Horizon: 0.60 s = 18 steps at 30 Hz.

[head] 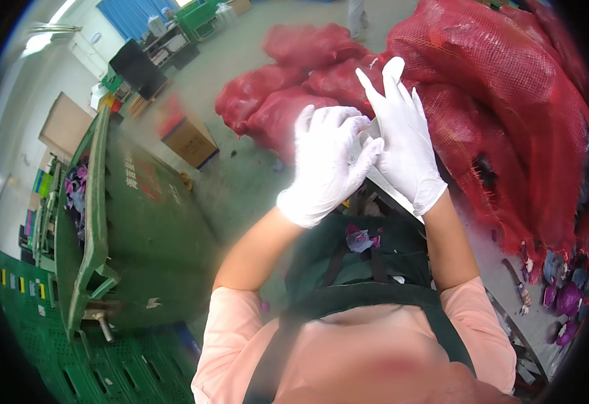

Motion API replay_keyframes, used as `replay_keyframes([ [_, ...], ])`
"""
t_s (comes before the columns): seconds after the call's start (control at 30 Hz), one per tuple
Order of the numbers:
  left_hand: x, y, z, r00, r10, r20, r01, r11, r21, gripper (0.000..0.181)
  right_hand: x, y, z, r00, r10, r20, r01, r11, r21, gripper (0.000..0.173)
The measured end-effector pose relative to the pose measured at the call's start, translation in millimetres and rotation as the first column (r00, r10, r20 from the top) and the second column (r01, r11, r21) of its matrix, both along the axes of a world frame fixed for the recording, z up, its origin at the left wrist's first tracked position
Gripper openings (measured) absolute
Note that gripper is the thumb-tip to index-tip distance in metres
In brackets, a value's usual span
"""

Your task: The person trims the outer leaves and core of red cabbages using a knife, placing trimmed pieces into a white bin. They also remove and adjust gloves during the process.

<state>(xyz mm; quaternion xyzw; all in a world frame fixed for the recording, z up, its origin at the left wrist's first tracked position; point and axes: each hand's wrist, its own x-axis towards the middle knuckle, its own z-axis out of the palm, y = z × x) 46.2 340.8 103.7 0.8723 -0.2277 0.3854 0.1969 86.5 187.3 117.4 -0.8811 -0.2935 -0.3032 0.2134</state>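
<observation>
Thin white gloves cover both hands, raised above a dark green apron [370, 298]. My left hand [327, 159] is curled, with its thumb and fingertips at the thumb side of my right hand, pinching loose, thin material of that hand's glove. The exact grip is partly hidden by the fingers. My right hand [403, 139] points away from me with its fingers extended and spread, holding nothing visible. Purple cabbage leaf scraps [361, 240] lie on the apron. Behind the hands, red mesh sacks [345, 81] are piled up.
Large red mesh sacks [486, 76] fill the right side. A knife with a wrapped handle [522, 295] and purple cabbages [568, 299] lie on the metal surface at right. A large green bin [158, 217] with purple leaves stands at left. Beyond are a cardboard box [191, 141] and a person's legs [356, 17].
</observation>
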Motion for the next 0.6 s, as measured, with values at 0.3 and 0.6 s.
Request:
replay_keyframes([
  [0.3,1.6,-12.0,-24.0,0.930,-0.260,-0.262,0.196,0.949,-0.245,0.006,1.7,5.6,-5.5,0.996,-0.091,-0.003,0.091,0.994,-0.054,0.071],
  [0.6,10.7,0.8,-5.4,0.918,-0.338,-0.206,0.160,0.794,-0.587,0.014,-5.0,15.0,-4.8,0.999,-0.046,0.022,0.046,0.999,-0.024,0.085],
])
